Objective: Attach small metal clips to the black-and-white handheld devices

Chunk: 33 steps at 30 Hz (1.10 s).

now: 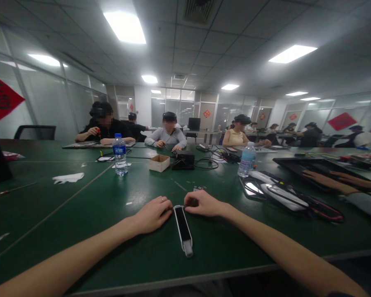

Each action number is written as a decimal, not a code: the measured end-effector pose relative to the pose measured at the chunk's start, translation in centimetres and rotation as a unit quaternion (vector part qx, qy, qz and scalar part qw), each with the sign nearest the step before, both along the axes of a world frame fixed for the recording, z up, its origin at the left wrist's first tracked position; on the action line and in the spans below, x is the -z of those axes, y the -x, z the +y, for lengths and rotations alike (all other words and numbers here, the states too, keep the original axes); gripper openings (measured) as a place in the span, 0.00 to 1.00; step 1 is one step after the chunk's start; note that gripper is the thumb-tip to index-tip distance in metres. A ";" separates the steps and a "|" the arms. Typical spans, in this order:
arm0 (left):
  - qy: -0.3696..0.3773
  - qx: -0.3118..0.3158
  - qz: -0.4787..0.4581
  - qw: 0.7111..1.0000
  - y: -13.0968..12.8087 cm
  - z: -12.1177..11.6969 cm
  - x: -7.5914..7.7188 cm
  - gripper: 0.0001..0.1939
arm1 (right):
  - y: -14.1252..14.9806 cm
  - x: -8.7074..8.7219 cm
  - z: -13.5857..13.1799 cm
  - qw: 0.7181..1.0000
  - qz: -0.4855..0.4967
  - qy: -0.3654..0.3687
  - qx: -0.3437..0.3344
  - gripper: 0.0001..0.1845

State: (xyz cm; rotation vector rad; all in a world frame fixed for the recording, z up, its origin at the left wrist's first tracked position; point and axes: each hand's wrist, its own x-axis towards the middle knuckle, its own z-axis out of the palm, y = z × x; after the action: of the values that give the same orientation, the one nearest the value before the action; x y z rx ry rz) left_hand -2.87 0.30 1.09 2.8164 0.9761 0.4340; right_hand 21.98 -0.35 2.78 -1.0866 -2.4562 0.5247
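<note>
A long narrow device [183, 227] with a black face, a pale rim and a grey tip lies on the green table, its tip towards me. On the left of its far end, my left hand [154, 213] rests with curled fingers, fingertips close against the device's edge. My right hand [204, 203] is at the opposite side of that end, thumb and forefinger bent together in a pinch. Whether either hand grips the rim or some small part is hidden. Just beyond my right hand sit several small metal parts [200, 188].
Water bottles stand left [120, 154] and right [247, 160], with a small open box [159, 163] and a black device [183, 160] between them. White-and-black tools with cables [284, 197] lie to the right. A co-worker's hands [324, 180] are over a black tray [289, 165].
</note>
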 end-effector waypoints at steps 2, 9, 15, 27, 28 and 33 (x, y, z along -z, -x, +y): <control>0.001 -0.001 0.001 1.000 0.0 0.0 0.0 0.07 | 0.0 0.0 0.0 1.000 0.001 0.003 0.000 0.09; 0.001 -0.010 0.015 1.000 -0.2 -0.1 -0.1 0.07 | -0.1 0.7 0.5 1.000 0.011 -0.014 -0.008 0.08; 0.005 -0.010 0.011 1.000 -0.1 -0.1 -0.1 0.07 | -0.1 0.7 0.5 1.000 0.007 -0.016 -0.012 0.09; 0.008 -0.010 0.007 1.000 -0.1 -0.1 -0.1 0.08 | 0.0 0.5 0.3 1.000 0.010 -0.012 -0.011 0.10; 0.009 -0.010 0.008 1.000 -0.1 -0.1 -0.1 0.08 | 0.0 0.4 0.3 1.000 0.009 -0.013 -0.011 0.10; 0.007 -0.012 0.012 1.000 -0.1 -0.2 -0.3 0.08 | -0.1 0.4 0.3 1.000 0.006 -0.015 -0.007 0.09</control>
State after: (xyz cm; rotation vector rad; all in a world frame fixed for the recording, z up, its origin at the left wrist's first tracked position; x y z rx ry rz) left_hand -2.78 0.08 1.39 2.8056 1.0159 0.3946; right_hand 22.04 -0.08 2.34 -1.0514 -2.4550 0.4953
